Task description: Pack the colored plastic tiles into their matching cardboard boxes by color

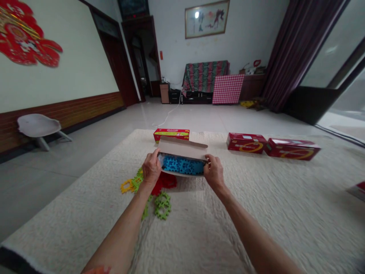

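Both of my hands grip a long cardboard box (pixel 182 146) with its lid flap raised, above the cream mat. My left hand (pixel 152 167) is closed on the box's left end, and my right hand (pixel 214 169) on its right end. Inside lie blue toy pieces (pixel 182 165) with notched outlines, packed close together. On the mat below and left of the box are red pieces (pixel 164 183), green gear-shaped pieces (pixel 162 206) and a yellow piece (pixel 127 186). My left forearm and the box partly hide these.
A red and yellow-green box (pixel 171 134) stands just beyond the held box. Two red boxes (pixel 246 143) (pixel 293 148) sit to the right on the cream mat (pixel 270 198), with another red box (pixel 359 190) at the right edge. A white chair (pixel 40 125) is at left.
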`<state>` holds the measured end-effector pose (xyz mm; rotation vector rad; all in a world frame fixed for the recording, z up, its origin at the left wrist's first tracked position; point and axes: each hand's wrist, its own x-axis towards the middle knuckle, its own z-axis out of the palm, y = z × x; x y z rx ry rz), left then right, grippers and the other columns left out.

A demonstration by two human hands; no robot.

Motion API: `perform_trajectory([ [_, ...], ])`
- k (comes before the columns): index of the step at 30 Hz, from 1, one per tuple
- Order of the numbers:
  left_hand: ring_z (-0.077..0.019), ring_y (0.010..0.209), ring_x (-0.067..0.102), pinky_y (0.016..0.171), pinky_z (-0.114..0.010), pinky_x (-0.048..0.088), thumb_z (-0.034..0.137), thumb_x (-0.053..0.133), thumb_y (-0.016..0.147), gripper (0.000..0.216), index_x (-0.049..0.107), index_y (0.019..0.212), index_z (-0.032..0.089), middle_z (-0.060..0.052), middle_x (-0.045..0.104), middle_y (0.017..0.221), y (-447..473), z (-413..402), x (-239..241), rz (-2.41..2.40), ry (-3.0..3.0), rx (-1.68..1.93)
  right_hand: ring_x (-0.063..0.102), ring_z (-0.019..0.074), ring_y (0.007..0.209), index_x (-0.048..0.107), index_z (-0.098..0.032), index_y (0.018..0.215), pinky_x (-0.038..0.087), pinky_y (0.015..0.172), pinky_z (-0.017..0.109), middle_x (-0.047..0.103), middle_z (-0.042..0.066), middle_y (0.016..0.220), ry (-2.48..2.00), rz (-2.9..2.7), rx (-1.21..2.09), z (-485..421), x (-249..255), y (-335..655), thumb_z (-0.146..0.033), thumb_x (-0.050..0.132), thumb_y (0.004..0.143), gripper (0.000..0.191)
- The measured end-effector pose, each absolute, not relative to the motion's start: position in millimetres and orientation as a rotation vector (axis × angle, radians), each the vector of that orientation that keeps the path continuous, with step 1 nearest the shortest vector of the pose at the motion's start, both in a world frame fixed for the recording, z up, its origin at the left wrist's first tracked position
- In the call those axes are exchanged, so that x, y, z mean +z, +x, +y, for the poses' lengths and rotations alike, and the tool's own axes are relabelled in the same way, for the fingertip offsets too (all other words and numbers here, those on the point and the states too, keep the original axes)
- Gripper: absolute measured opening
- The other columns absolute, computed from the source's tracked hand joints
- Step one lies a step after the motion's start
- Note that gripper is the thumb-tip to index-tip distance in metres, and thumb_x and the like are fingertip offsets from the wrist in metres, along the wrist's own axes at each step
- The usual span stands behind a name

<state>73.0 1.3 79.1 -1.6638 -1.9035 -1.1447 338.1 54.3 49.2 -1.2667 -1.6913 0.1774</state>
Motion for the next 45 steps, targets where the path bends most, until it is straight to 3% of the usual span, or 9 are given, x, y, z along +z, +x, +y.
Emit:
perform_trajectory([
  [9,-0.0263,0.1,0.065,0.086,-0.034,0.052,0.016,0.06,0.083,0.04,0.057,0.123,0.018,-0.013,0.065,0.108,57,10,80,-2.133,-1.559,-1.02,0.059,0.0216,0.092,0.059,-0.019,0.111,0.05,0.087,0.036,0.058,0.01,0.1,-1.197,-1.747,0.228,52,49,315,-0.008,0.038,0.08,0.038],
  [17,-0.026,0.094,0.066,0.082,-0.035,0.052,0.008,0.052,0.083,0.028,0.057,0.109,0.018,-0.011,0.064,0.098,49,19,88,-2.16,-1.555,-1.016,0.06,0.0216,0.093,0.059,-0.017,0.108,0.052,0.086,0.037,0.058,0.011,0.099,-1.102,-1.74,0.256,61,47,316,-0.011,0.04,0.082,0.033],
  [24,-0.025,0.1,0.064,0.087,-0.035,0.051,0.012,0.051,0.085,0.022,0.054,0.106,0.019,-0.011,0.065,0.102,23,19,86,-1.905,-1.506,-1.199,0.06,0.0211,0.094,0.059,-0.021,0.112,0.055,0.075,0.034,0.058,0.01,0.105,-0.971,-1.668,0.307,58,62,308,-0.015,0.044,0.087,0.03],
  [34,-0.0258,0.1,0.065,0.086,-0.036,0.051,0.011,0.05,0.084,0.022,0.056,0.104,0.019,-0.011,0.066,0.101,-1,61,84,-1.936,-1.509,-1.159,0.06,0.021,0.086,0.061,-0.02,0.106,0.054,0.081,0.038,0.058,0.009,0.096,-1.016,-1.654,0.388,97,56,277,-0.014,0.046,0.08,0.031],
  [40,-0.0251,0.103,0.063,0.092,-0.036,0.049,0.016,0.052,0.084,0.022,0.055,0.106,0.02,-0.009,0.065,0.104,-18,51,90,-1.88,-1.349,-1.225,0.06,0.0208,0.091,0.06,-0.021,0.113,0.054,0.077,0.035,0.059,0.01,0.106,-0.911,-1.688,0.36,80,73,272,-0.015,0.045,0.085,0.031],
  [45,-0.0263,0.099,0.064,0.088,-0.036,0.05,0.013,0.05,0.083,0.02,0.056,0.102,0.019,-0.012,0.065,0.101,-12,72,74,-1.989,-1.498,-1.145,0.06,0.0217,0.089,0.061,-0.018,0.103,0.052,0.085,0.038,0.059,0.009,0.094,-1.02,-1.757,0.345,104,58,270,-0.012,0.045,0.079,0.03],
])
